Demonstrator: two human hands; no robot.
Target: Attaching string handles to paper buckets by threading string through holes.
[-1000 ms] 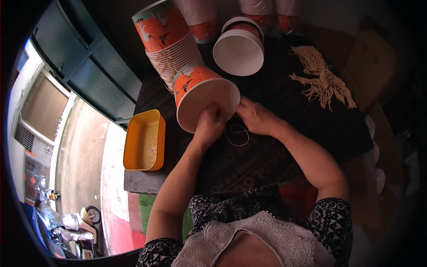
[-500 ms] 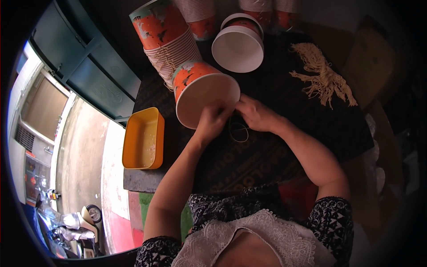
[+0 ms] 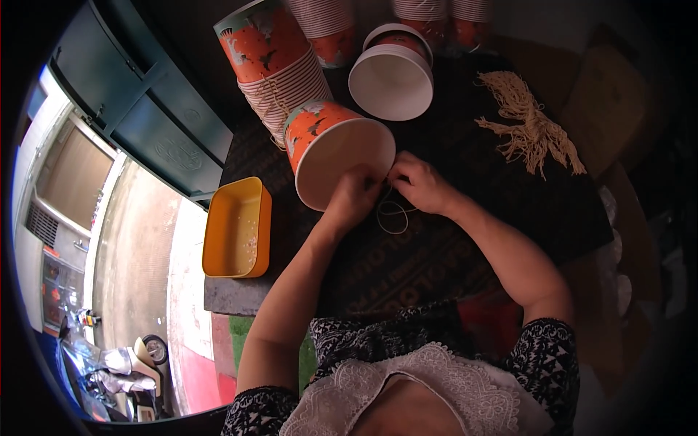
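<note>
An orange patterned paper bucket (image 3: pixel 317 129) lies tipped on its side, its white mouth turned toward me. My left hand (image 3: pixel 352 196) reaches into the mouth, fingers closed at the lower right of the rim; their tips are partly hidden. Just outside the same spot, my right hand (image 3: pixel 423 186) is closed in a pinch beside the rim, where a thin pale string (image 3: pixel 393 219) hangs in a loop below both hands. A tall stack of nested buckets (image 3: pixel 280 87), with cords dangling along its side, stands behind the tipped bucket.
A yellow plastic box (image 3: pixel 238 229) with small bits inside sits at the dark table's left edge. White-mouthed buckets (image 3: pixel 392 83) lie further back, near wrapped bucket stacks (image 3: pixel 331 33). A bundle of beige cords (image 3: pixel 531 123) is on the right. A doorway (image 3: pixel 138 240) opens at left.
My right hand's fingers have shifted slightly at the rim, and the string loop has changed shape. The left hand stays in the bucket's mouth. The whole view has moved slightly.
</note>
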